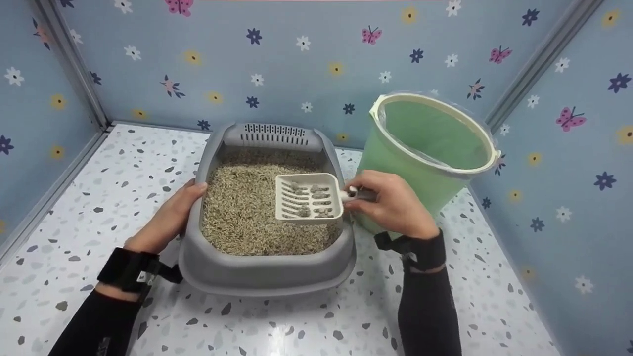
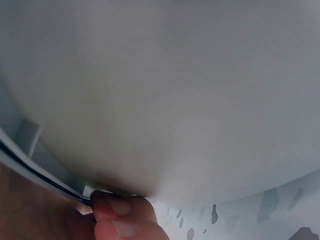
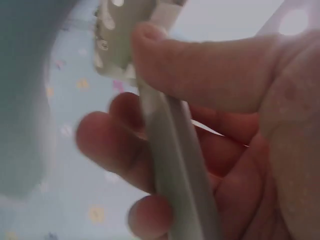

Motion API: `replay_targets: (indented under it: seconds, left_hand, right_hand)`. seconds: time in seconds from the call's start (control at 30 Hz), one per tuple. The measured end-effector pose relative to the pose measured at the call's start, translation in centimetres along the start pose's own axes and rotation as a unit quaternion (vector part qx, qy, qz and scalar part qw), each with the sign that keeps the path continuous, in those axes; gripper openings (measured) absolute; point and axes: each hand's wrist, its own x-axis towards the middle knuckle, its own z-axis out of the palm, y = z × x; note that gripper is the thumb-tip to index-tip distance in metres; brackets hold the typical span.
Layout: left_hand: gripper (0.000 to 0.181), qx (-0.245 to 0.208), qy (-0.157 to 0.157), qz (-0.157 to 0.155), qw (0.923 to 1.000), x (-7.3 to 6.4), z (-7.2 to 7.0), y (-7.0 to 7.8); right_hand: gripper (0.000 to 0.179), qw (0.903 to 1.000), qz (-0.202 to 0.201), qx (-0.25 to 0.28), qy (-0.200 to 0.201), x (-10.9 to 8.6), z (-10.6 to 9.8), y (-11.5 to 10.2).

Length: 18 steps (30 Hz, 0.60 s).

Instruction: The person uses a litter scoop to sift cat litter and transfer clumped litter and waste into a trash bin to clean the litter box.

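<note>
A grey litter box (image 1: pixel 267 274) filled with tan litter (image 1: pixel 242 212) stands on the speckled surface. My right hand (image 1: pixel 395 202) grips the handle of a slotted litter scoop (image 1: pixel 282 198), held level above the litter near the box's right side. Several greyish clumps (image 1: pixel 304 211) lie in the scoop. In the right wrist view the thumb and fingers wrap the scoop handle (image 3: pixel 175 165). My left hand (image 1: pixel 170 215) holds the left rim of the box, thumb on top. In the left wrist view its fingertips (image 2: pixel 125 215) curl under the rim, against the box's outer wall (image 2: pixel 175 100).
A green bin (image 1: pixel 405 163) with a cream rim and a clear liner stands to the right, close behind my right hand. Blue flowered panels (image 1: pixel 277 64) enclose the back and both sides. The white speckled surface (image 1: pixel 222 326) extends in front of the box.
</note>
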Motion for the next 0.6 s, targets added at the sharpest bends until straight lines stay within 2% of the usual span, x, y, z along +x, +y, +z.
replay_targets:
  seconds: [0.1, 0.23, 0.3, 0.47, 0.6]
  left_hand:
    - [0.088, -0.014, -0.002, 0.01, 0.9998, 0.1, 0.1, -0.1]
    - [0.085, -0.012, 0.002, 0.015, 0.9998, 0.1, 0.1, -0.2]
    - [0.085, -0.003, 0.005, 0.012, 0.9999, 0.0, 0.1, -0.2]
    - [0.087, 0.011, 0.005, 0.008, 0.9999, 0.0, 0.2, -0.1]
    - [0.088, 0.017, 0.009, 0.0, 0.9998, 0.0, 0.1, 0.0]
  right_hand:
    - [0.021, 0.9999, 0.007, 0.008, 0.003, -0.2, 0.0, 0.2]
    - [0.02, 0.9994, -0.026, 0.008, -0.019, 0.7, 1.4, -0.3]
    - [0.021, 0.9991, -0.034, 0.012, -0.024, 0.6, 1.3, -0.2]
    - [0.028, 0.9996, -0.003, 0.025, 0.013, -0.7, -0.3, 0.5]
    - [0.022, 0.9998, -0.012, 0.011, -0.013, 0.0, 0.4, 0.3]
